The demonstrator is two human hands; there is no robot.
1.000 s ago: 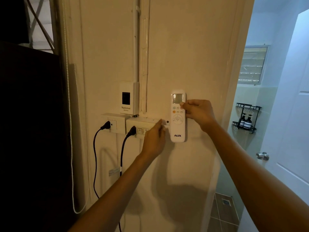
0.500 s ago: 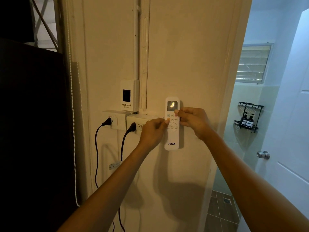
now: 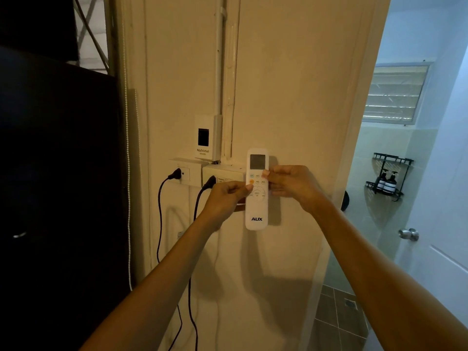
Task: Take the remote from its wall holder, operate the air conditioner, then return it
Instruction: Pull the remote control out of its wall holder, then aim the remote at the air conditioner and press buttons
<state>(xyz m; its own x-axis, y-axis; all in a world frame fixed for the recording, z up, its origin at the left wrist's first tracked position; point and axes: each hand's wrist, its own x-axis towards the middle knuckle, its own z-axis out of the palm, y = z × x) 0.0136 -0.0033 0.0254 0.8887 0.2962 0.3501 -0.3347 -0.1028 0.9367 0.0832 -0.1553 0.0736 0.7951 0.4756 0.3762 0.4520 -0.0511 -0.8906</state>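
A white AUX remote (image 3: pixel 256 211) stands upright against the cream wall, its display at the top and its buttons in the middle. My left hand (image 3: pixel 225 198) pinches its left edge near the orange button. My right hand (image 3: pixel 291 184) grips its right edge, thumb on the button area. The wall holder is hidden behind the remote and my hands; only a thin edge shows by my left fingers. The air conditioner is out of view.
Left of the remote are a National breaker box (image 3: pixel 206 138) and two outlet boxes (image 3: pixel 188 171) with black plugs and hanging cords (image 3: pixel 159 224). A dark panel (image 3: pixel 58 173) fills the left. On the right, an open white door (image 3: pixel 443 224) with a knob leads into a bathroom with a wire shelf (image 3: pixel 387 176).
The remote has moved down along the wall and a little to the left. My left hand has come over from the outlet box onto its left edge; my right hand stays on its right edge.
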